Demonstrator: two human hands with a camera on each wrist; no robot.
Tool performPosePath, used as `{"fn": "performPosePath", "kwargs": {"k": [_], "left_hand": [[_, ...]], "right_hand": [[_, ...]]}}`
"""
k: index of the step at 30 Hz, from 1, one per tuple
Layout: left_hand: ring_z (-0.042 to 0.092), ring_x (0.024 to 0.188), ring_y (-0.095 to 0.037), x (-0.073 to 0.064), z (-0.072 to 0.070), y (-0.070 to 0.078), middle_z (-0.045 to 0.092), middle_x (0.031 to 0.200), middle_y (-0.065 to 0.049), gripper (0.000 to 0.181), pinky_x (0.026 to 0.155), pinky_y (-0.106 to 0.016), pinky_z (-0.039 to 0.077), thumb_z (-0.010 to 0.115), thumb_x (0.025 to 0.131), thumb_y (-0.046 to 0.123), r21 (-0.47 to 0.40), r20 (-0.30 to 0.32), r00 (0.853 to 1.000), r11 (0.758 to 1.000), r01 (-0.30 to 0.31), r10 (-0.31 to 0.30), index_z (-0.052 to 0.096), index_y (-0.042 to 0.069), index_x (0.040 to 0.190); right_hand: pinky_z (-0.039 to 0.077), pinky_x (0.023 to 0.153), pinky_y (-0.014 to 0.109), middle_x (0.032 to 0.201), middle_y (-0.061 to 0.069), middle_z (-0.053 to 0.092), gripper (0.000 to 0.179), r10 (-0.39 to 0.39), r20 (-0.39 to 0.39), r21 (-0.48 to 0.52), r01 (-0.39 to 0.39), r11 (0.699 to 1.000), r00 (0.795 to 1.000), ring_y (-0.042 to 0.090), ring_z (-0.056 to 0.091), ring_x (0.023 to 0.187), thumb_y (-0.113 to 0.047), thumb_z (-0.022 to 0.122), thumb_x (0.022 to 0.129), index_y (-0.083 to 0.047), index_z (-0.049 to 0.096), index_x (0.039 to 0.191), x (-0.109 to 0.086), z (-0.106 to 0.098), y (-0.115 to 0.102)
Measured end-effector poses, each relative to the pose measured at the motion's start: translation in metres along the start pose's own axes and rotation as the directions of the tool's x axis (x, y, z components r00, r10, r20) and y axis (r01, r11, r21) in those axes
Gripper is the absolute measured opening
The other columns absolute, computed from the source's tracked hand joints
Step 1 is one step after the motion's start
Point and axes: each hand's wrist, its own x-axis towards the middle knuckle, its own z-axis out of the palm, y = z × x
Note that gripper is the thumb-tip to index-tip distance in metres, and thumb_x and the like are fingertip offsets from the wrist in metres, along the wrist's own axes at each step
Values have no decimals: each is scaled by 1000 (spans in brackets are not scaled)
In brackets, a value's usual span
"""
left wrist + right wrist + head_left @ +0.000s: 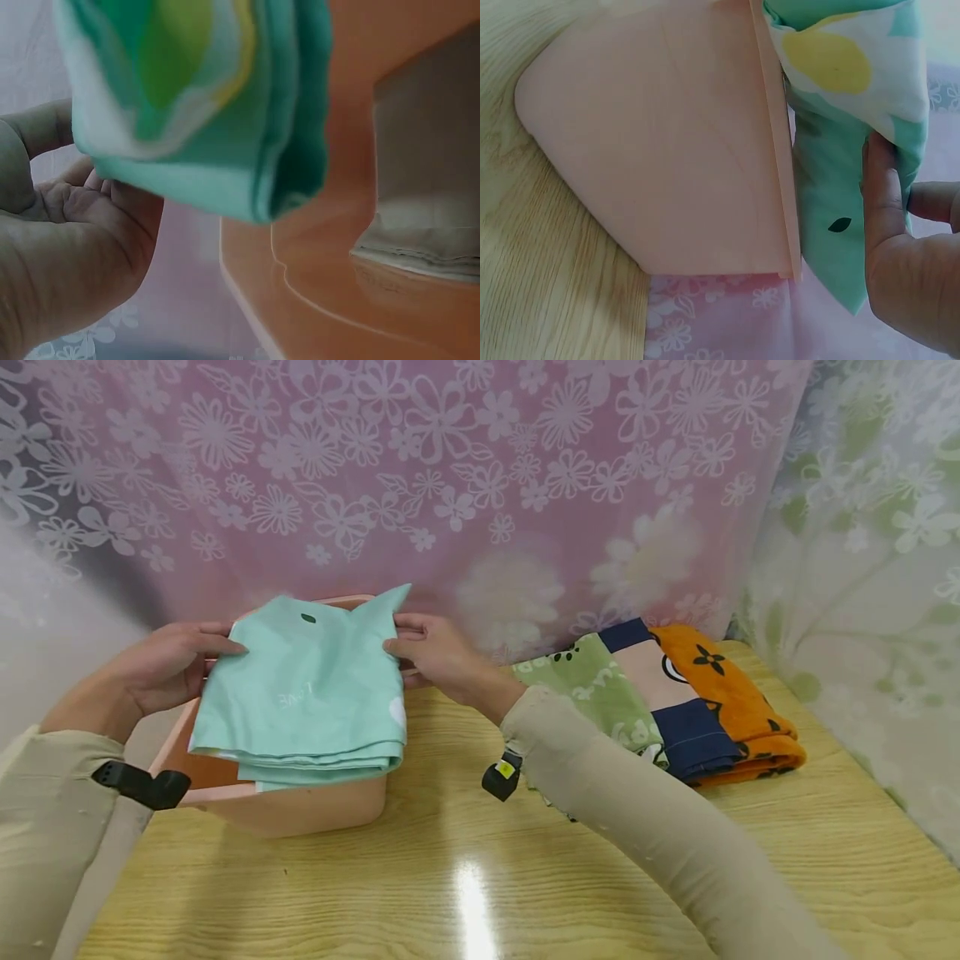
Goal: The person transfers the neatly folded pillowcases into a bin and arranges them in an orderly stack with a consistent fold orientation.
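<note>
A folded mint-green cloth with small lettering hangs between both hands, over the pink plastic bin. My left hand pinches its left edge, thumb on top and fingers underneath. On the other side my right hand pinches the right edge, near an upturned corner. From the left wrist, the folded layers of the cloth show beside the bin's orange-looking inner wall. In the right wrist view a yellow and white print shows on the cloth, close to the bin's rim.
Folded cloths lie at the right of the wooden table: a green one, a navy and pink one and an orange one. Inside the bin a greyish folded cloth shows. A flowered pink curtain hangs behind.
</note>
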Motion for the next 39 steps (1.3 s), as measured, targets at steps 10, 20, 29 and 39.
{"fn": "performPosePath", "kwargs": {"k": [10,20,29,39], "left_hand": [[65,95,-15,1,-19,-9,61,111,7,62,80,-36,54,49,101,14,27,-9,1000,999,26,-26,14,1,150],[63,96,-11,6,-34,-9,59,111,12,66,80,-34,54,46,102,15,92,11,999,995,43,-44,6,1,152],[63,100,-13,6,-46,-15,58,113,12,64,83,-38,53,42,104,17,145,49,996,987,64,-72,3,2,152],[66,96,-24,6,-56,-22,64,110,-1,30,77,-42,54,46,101,7,3,47,991,992,126,-125,58,29,117]], "right_hand": [[56,72,34,129,5,58,52,24,53,-12,-23,1000,998,22,67,92,-6,57,96,-10,40,145,13,16,6],[55,77,34,134,9,54,60,-4,60,-41,7,999,998,21,63,101,-4,60,94,-9,35,148,31,24,10],[54,80,33,138,11,51,62,-28,59,-82,32,996,998,22,58,113,-2,59,93,-10,32,149,35,34,18],[47,89,24,136,6,53,60,-57,30,-303,64,951,998,14,52,121,-9,58,95,-11,32,149,35,46,21]]}}
